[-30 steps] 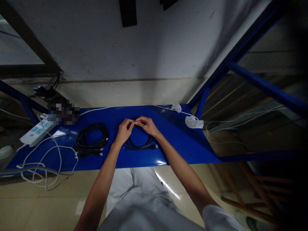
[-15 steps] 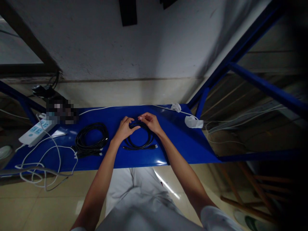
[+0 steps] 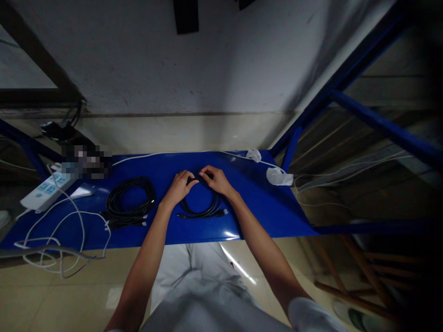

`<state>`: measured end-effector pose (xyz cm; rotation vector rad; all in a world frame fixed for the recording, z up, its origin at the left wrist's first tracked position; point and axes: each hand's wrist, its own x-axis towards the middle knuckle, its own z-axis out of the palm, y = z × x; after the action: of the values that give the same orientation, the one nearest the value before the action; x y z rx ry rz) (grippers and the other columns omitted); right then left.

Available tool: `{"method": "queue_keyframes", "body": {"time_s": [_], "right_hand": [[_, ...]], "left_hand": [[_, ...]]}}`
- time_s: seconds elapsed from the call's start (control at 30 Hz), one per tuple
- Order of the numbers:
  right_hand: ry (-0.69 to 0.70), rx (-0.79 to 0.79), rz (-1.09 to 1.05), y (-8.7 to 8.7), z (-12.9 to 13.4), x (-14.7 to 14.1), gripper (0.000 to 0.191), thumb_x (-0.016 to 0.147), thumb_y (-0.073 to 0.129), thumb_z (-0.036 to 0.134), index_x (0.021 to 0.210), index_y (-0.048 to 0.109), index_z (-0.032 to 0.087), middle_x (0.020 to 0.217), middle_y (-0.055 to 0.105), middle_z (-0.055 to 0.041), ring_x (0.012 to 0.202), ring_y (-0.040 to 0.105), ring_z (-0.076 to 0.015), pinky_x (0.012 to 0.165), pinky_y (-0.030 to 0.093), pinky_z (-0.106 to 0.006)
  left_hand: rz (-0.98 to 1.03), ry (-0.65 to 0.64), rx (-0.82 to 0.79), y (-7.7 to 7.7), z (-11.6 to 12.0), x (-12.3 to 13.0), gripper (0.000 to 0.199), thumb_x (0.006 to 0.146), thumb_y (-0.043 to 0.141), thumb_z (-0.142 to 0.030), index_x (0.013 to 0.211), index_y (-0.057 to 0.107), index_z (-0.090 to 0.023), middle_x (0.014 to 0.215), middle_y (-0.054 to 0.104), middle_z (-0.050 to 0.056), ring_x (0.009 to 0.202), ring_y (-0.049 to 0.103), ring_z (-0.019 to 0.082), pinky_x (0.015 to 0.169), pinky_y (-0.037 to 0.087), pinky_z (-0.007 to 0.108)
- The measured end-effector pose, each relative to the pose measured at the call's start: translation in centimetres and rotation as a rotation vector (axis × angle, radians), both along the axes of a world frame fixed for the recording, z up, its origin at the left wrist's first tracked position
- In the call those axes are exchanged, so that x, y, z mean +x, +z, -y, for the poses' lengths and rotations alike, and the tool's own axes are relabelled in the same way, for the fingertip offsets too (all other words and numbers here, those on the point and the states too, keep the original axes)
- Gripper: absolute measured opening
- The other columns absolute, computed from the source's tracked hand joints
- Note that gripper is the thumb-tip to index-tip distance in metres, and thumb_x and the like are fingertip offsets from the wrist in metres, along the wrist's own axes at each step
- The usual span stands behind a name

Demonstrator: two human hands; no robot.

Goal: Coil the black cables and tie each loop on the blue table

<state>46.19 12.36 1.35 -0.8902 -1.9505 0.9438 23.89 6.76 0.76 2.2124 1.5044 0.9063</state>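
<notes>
A coiled black cable lies on the blue table in front of me, its two plug ends at the near side of the loop. My left hand is closed on the upper left of this coil, thumb and fingers round it. On the upper right, my right hand pinches the same coil, fingertips close to those of the left. Left of my hands rests a thicker bundle of coiled black cables, with several plug ends toward its near right side.
A white power strip and tangled white cords occupy the left end. Crumpled white plastic pieces lie at the back right beside a thin white wire. Blue frame bars rise at the right end.
My right hand has lowered slightly onto the coil, and its fingers have closed on it. The left hand's thumb and fingers have drawn together. The view has shifted slightly.
</notes>
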Motion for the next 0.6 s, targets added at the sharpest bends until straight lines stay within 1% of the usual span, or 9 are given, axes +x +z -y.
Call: {"method": "queue_keyframes", "body": {"time_s": [0.13,0.3,0.43,0.6], "right_hand": [[0.011,0.025,0.027,0.5,0.3,0.1,0.026,0.105,0.061,0.044,0.100,0.072,0.022,0.094,0.075,-0.0041,0.085,0.067,-0.0209,0.081,0.049,-0.033],[0.011,0.005,0.018,0.9,0.4,0.4,0.027,0.105,0.061,0.046,0.097,0.070,0.022,0.089,0.071,-0.0024,0.078,0.063,-0.0187,0.075,0.047,-0.032],[0.054,-0.101,-0.051,0.8,0.4,0.5,0.033,0.105,0.062,0.053,0.095,0.067,0.022,0.086,0.071,-0.0025,0.079,0.065,-0.0195,0.076,0.050,-0.032],[0.165,-0.289,-0.178,0.8,0.3,0.4,0.036,0.102,0.067,0.057,0.095,0.064,0.023,0.083,0.073,-0.0023,0.079,0.071,-0.0209,0.078,0.056,-0.035]], "left_hand": [[0.055,0.027,0.010,0.7,0.6,0.1,0.016,0.106,0.070,-0.037,0.110,0.064,-0.024,0.113,0.074,0.007,0.111,0.068,0.027,0.105,0.047,0.044],[0.043,0.033,0.095,1.8,1.1,0.7,0.015,0.107,0.069,-0.037,0.111,0.064,-0.023,0.110,0.074,0.005,0.108,0.066,0.025,0.103,0.045,0.042],[0.026,0.038,0.139,2.2,1.3,0.9,0.016,0.108,0.067,-0.038,0.112,0.065,-0.023,0.109,0.074,0.005,0.107,0.065,0.025,0.100,0.045,0.041],[0.024,0.042,0.170,2.1,1.4,1.0,0.016,0.109,0.065,-0.039,0.112,0.064,-0.023,0.108,0.073,0.006,0.106,0.065,0.025,0.099,0.045,0.041]]}}
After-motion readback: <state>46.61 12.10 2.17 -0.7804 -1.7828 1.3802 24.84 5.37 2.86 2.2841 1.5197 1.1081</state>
